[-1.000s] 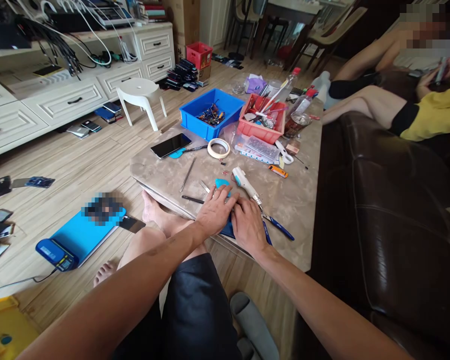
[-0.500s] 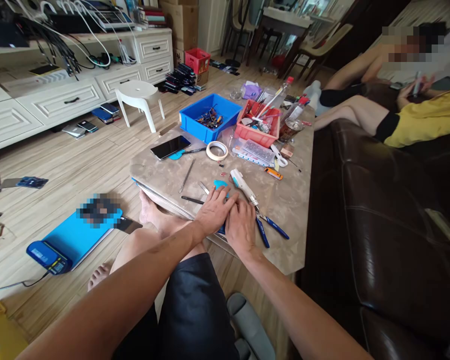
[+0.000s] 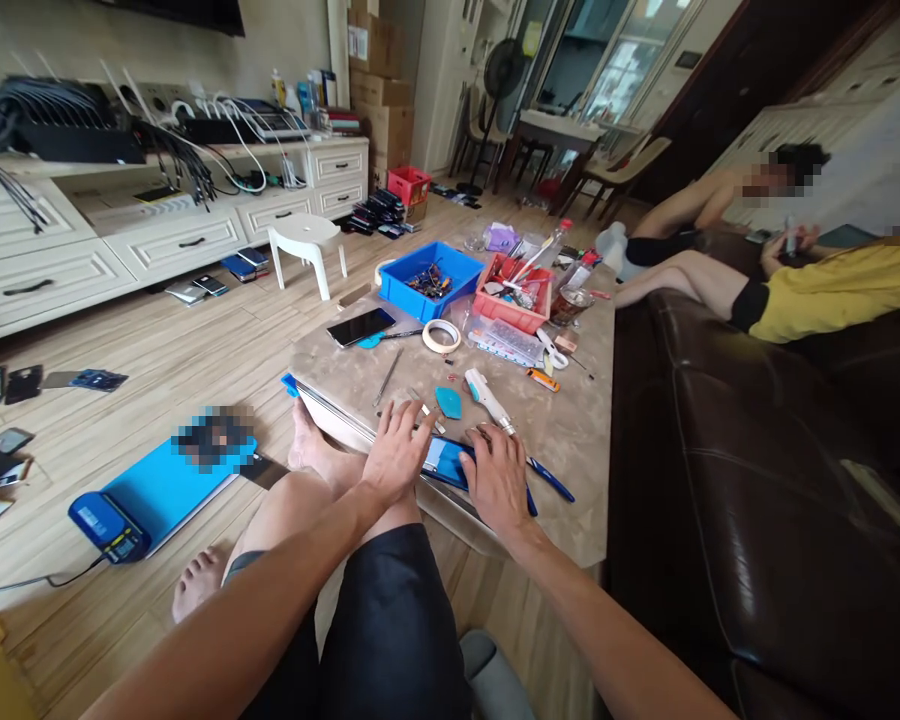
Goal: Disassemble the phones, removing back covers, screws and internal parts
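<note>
A blue smartphone (image 3: 450, 462) lies flat at the near edge of the stone-patterned table (image 3: 570, 430), its middle showing between my hands. My left hand (image 3: 399, 450) rests at its left end, fingers stretched and apart. Over the right end my right hand (image 3: 497, 475) lies with spread fingers, hiding that part. Just beyond are a teal plastic piece (image 3: 448, 403) and a white electric screwdriver (image 3: 487, 400). Blue-handled pliers (image 3: 551, 480) lie partly behind my right hand. Metal tweezers (image 3: 388, 377) lie past my left hand.
Farther back stand a blue bin (image 3: 427, 285) of small parts and a red basket (image 3: 511, 300) of tools. A tape roll (image 3: 441, 337) and a black phone (image 3: 361, 327) lie before them. Two people sit on the brown sofa (image 3: 720, 430) at the right.
My hands have moved apart from close together, uncovering the blue phone and the teal piece. The view has tilted upward.
</note>
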`<state>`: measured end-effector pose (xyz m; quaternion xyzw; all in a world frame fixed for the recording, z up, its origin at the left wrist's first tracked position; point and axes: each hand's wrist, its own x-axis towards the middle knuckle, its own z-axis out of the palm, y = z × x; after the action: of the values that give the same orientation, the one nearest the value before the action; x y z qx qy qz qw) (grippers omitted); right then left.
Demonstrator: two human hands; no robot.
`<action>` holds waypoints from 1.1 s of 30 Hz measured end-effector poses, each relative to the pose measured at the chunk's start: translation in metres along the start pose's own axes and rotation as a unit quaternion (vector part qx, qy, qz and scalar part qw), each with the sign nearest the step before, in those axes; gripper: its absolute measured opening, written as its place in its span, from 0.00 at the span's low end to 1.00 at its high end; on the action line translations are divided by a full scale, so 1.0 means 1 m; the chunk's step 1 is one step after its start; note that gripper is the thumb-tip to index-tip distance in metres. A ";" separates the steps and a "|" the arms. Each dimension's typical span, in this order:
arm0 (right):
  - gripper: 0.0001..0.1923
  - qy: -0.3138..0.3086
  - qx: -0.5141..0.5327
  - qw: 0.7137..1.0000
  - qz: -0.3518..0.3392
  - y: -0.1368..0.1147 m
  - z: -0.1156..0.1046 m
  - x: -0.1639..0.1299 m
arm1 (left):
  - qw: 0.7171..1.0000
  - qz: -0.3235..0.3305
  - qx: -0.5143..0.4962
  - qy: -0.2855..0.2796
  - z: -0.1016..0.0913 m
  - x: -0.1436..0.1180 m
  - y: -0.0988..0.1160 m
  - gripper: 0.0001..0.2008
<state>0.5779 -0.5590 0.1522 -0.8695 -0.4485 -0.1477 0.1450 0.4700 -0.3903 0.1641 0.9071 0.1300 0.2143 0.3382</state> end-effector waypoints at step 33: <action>0.28 -0.215 0.394 0.871 0.200 -0.093 -0.037 -0.044 | 0.686 -0.406 -0.593 0.113 -0.032 -0.117 0.018 0.23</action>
<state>0.4725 -0.5541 0.1805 -0.8215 -0.3060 0.2640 0.4023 0.3542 -0.4298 0.1630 0.3447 0.3684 0.1889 0.8425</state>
